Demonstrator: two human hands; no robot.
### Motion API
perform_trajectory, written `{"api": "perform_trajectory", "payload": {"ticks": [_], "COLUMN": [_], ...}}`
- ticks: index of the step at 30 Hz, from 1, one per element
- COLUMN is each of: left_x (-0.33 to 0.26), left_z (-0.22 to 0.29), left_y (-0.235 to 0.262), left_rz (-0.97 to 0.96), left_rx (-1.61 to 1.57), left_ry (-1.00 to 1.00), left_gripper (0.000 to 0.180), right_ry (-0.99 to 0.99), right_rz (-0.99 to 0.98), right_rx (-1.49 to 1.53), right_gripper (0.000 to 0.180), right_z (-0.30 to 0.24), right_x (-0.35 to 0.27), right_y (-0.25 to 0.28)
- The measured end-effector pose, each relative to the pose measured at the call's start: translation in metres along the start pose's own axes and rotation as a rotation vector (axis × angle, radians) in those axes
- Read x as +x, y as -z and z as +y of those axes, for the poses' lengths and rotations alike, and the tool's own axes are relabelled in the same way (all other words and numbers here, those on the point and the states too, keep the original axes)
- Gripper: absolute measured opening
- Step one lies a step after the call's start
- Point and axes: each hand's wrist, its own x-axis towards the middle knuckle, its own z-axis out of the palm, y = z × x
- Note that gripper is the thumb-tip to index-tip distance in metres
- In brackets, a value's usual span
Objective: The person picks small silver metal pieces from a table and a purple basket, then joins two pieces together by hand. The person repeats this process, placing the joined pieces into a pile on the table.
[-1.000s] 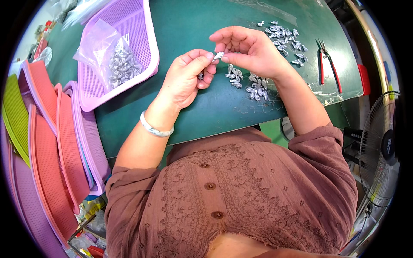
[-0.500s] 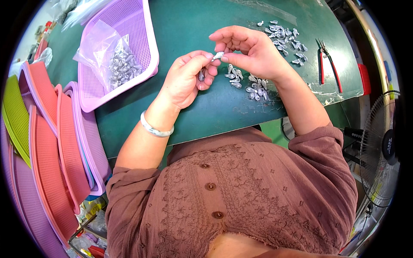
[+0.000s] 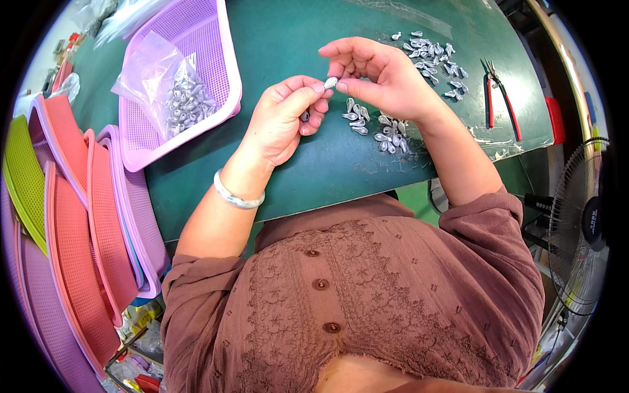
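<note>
Both hands' fingers pinching one small metal piece (image 3: 331, 82), bare green mat (image 3: 295, 33) beyond, lilac basket (image 3: 226, 78) edge near left hand (image 3: 282, 121)

A purple basket (image 3: 216, 59) holding a clear bag (image 3: 171, 88) sits on the green table (image 3: 314, 170). Red-handled pliers (image 3: 499, 97) lie far right. Stacked trays (image 3: 78, 236), seemingly plastic, stand left.

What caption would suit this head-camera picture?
Both hands, left and right, pinch one small silver piece above a green table strewn with more.

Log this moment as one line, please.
left hand: pinching small metal piece | right hand: pinching same piece | loose pile: beneath hands | pliers: idle
</note>
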Motion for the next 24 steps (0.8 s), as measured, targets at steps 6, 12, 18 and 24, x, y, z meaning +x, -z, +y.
{"api": "perform_trajectory", "payload": {"ticks": [6,12,18,24], "left_x": [-0.0001,0.001,-0.0002,0.0005], "left_z": [-0.0008,-0.0018,-0.0009,-0.0019], "left_y": [-0.0013,-0.0001,-0.002,-0.0012], "left_rz": [0.015,0.004,0.01,0.011], "left_rx": [0.0,-0.011,0.019,0.038], "left_ry": [-0.047,-0.086,-0.097,-0.106], "left_gripper": [0.01,0.01,0.008,0.007], "right_ry": [-0.016,-0.008,0.027,0.014], "right_rz": [0.002,0.002,0.016,0.002], "right_rx": [-0.022,-0.012,0.006,-0.003], "right_gripper": [0.039,0.039,0.036,0.039], "right_z": [-0.0011,-0.0014,0.0,-0.0014], "right_x": [-0.0001,-0.0004,0.0005,-0.0002], "right_y": [0.0001,-0.0004,-0.0014,-0.0006]}}
